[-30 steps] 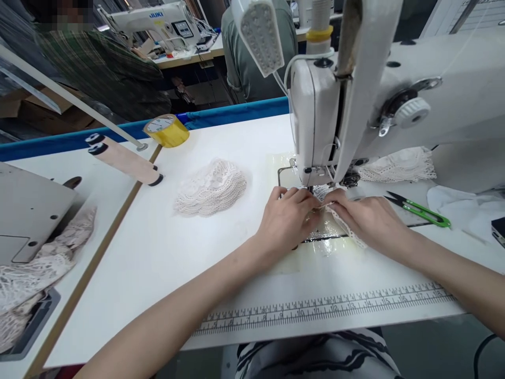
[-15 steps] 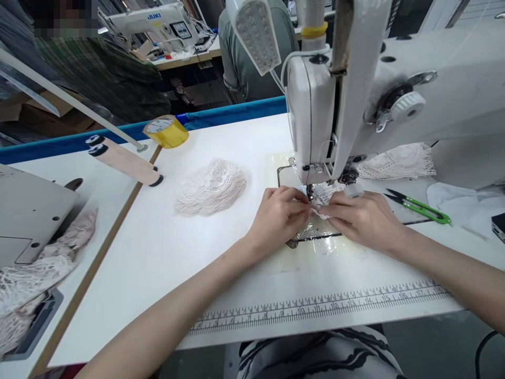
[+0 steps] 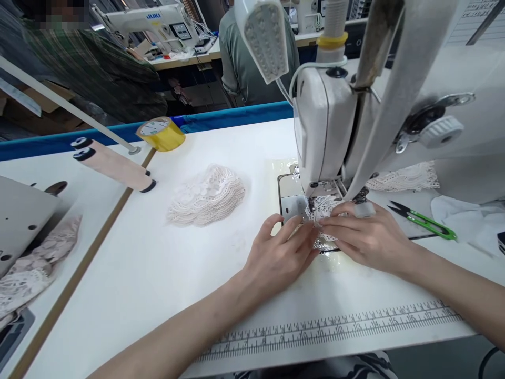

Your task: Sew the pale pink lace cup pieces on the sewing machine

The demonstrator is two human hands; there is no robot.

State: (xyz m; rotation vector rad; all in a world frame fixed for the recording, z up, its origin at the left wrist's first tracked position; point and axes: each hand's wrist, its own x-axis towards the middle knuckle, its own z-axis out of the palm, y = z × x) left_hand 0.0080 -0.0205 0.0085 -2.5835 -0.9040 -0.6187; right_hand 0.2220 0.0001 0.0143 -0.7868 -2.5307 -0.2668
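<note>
A small piece of white lace (image 3: 322, 206) lies under the presser foot of the white sewing machine (image 3: 321, 121), partly hidden by my fingers. My left hand (image 3: 282, 255) is at the front left of the needle, index finger and thumb closed at the lace's near edge, the outer fingers bent and apart. From the right, my right hand (image 3: 369, 234) grips the same lace with fingers close together, its fingertips almost meeting the left ones. Left of the machine rests a pile of lace pieces (image 3: 209, 196). More lace (image 3: 406, 178) sits behind my right hand, under the machine arm.
Green thread snips (image 3: 426, 221) and white cloth (image 3: 469, 216) lie at right. Yellow tape (image 3: 161, 134) and two pink thread spools (image 3: 114, 164) stand back left. A printed ruler (image 3: 335, 331) runs along the front edge. Two people sit beyond the blue-edged table.
Both hands have come slightly nearer to me, with the left fingers spreading from their tighter bunch. More lace and metal needle plate show. The whole view has shifted a little.
</note>
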